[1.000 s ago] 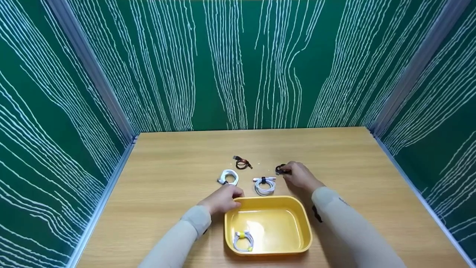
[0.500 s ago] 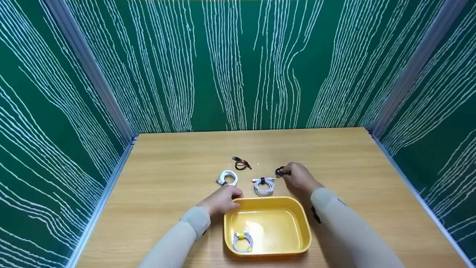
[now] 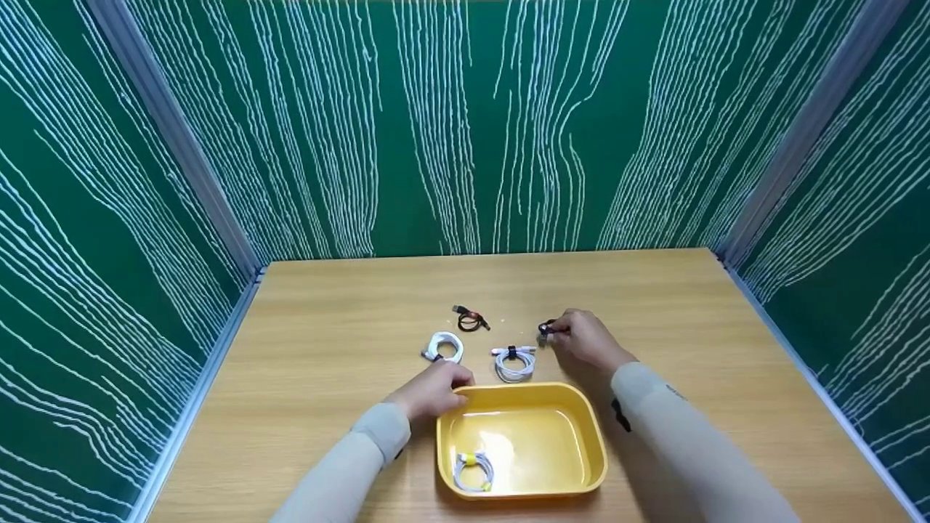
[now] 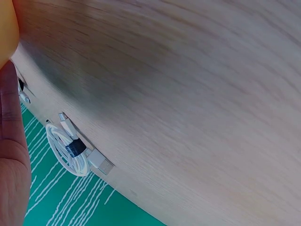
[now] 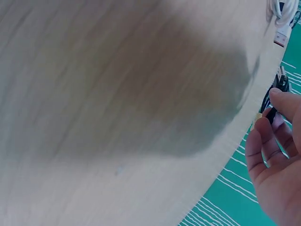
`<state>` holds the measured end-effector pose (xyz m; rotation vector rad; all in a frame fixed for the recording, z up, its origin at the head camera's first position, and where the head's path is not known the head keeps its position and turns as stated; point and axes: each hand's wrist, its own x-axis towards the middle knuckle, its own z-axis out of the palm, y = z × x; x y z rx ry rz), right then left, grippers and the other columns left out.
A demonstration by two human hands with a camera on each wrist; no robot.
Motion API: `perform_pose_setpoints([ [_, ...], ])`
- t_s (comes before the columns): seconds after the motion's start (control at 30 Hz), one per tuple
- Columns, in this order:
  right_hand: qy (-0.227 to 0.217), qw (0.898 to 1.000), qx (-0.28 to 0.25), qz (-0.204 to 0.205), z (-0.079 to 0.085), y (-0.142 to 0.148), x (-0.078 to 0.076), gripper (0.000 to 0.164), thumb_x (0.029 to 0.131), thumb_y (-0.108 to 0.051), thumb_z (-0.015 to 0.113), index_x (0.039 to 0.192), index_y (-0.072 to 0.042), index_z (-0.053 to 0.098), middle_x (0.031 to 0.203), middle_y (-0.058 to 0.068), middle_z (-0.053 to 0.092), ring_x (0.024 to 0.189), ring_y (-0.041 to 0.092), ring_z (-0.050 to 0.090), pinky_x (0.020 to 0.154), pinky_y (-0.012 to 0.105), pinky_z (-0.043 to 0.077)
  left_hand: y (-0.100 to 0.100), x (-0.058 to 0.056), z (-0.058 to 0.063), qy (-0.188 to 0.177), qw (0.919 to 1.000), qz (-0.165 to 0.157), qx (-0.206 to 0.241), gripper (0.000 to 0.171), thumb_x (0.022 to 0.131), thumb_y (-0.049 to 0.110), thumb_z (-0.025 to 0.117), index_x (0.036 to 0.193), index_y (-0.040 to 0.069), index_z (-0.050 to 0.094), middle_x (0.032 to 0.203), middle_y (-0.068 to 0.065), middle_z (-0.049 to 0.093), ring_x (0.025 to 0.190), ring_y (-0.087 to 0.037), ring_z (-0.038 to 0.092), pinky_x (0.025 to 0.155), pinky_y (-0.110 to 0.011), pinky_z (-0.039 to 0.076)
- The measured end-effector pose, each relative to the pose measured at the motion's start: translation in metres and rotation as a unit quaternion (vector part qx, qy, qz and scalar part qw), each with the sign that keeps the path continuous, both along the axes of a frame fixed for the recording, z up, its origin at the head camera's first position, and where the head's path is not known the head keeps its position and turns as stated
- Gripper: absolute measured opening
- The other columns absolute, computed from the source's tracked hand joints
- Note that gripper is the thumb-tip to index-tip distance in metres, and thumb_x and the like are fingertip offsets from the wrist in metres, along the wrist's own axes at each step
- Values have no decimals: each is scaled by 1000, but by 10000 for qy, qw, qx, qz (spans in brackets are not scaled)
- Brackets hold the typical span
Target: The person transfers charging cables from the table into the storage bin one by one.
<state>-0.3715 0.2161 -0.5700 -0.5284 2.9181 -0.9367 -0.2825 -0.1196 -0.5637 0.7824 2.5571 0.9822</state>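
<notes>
My left hand (image 3: 432, 390) holds the near-left corner of a yellow plastic tub (image 3: 592, 425), thumb over the rim and fingers outside. A white coiled charging cable with a yellow tie (image 3: 474, 472) lies inside the tub. My right hand (image 3: 587, 339) pinches a bundled black USB cable (image 3: 545, 330) between thumb and fingertips; in the right wrist view the black cable (image 5: 281, 84) shows its metal plug. Just left of it lies a white cable with a black strap (image 3: 514, 365). Another white cable coil (image 4: 70, 149) sits beyond my left hand.
A black cable with a red tie (image 3: 472, 319) lies farther back on the wooden table (image 3: 327, 319). Green panels with white wavy lines (image 3: 407, 131) enclose the back and both sides.
My right hand has shifted slightly, and the black cable has turned and tilted in its fingertips. The left hand keeps its hold on the tub.
</notes>
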Motion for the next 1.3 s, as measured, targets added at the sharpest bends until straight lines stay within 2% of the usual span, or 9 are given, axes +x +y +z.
perform_pose_setpoints([
  [0.17,50,9999,15,-97,7,2,3,17,101,-3,72,112,2,83,102,15,72,92,28,66,92,51,60,1,1,0,-109,9999,77,-6,16,91,0,73,88,15,75,89,6,69,85,-8,59,81,-24,56],
  [0.4,560,9984,-48,43,10,7,7,14,97,2,73,107,5,82,97,18,73,91,32,69,90,55,60,1,1,0,-153,9998,77,46,17,90,0,72,89,16,76,89,9,69,85,-7,59,82,-24,56],
  [0.63,807,9966,-145,114,16,8,12,14,94,4,73,104,8,82,97,21,74,93,37,70,90,56,60,1,0,-3,248,9996,-139,72,13,88,-4,71,85,8,71,79,8,57,79,-6,52,73,-22,47],
  [0.9,739,9971,-181,70,24,10,16,16,97,4,70,107,6,81,102,21,75,97,39,71,94,58,59,1,1,-2,-29,10000,39,25,15,90,-3,71,88,11,74,84,9,62,83,-7,56,78,-23,53],
  [1.17,638,9978,-194,14,29,12,21,15,97,0,73,109,3,82,105,20,75,100,39,71,97,58,58,2,1,-1,-167,9998,94,32,16,91,-3,71,89,12,75,91,-2,70,84,-8,57,79,-23,53],
  [1.3,522,9986,-97,-15,34,12,24,16,99,-2,72,110,3,82,108,20,75,102,39,70,98,58,58,2,1,-1,-229,9997,125,15,18,91,-2,72,88,15,75,91,0,71,83,-7,59,78,-23,56],
])
